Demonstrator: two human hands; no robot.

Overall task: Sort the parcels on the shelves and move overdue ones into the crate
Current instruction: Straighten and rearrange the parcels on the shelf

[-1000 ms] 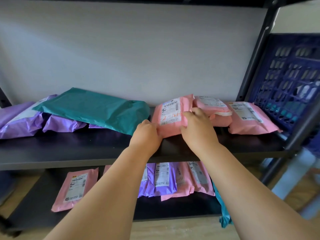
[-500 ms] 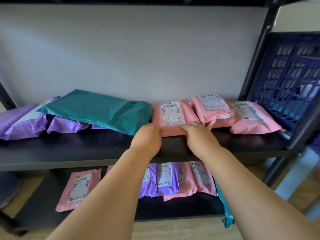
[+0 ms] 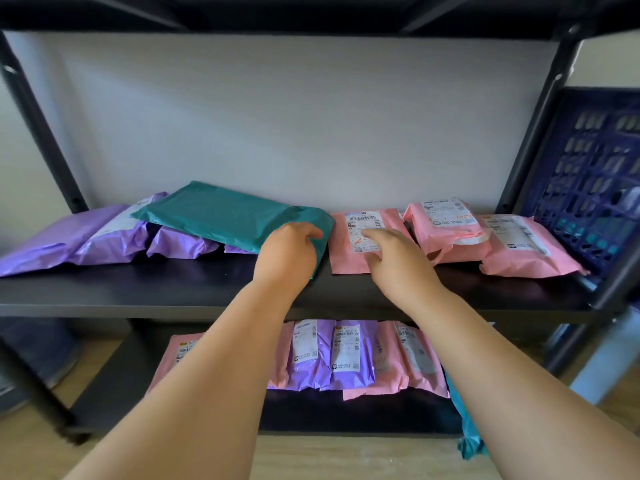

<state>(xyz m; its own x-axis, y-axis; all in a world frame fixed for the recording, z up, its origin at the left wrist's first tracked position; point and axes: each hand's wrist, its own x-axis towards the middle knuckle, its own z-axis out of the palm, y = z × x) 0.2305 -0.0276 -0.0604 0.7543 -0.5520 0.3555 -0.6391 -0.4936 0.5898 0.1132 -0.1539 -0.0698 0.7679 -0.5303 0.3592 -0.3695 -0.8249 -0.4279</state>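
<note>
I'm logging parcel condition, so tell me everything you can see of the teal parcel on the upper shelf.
The teal parcel is a large, flat mailer of smooth, slightly glossy plastic film, lightly wrinkled, with no label showing on its upper face. It lies tilted, its left part propped on the purple parcels, its right corner drooping to the upper shelf beside a pink parcel. The left hand curls its fingers over that right end.

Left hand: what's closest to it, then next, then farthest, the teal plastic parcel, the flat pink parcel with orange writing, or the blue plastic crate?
1. The teal plastic parcel, touching the left hand.
2. The flat pink parcel with orange writing, just right, under the right hand.
3. The blue plastic crate, far right, past the shelf post.
</note>
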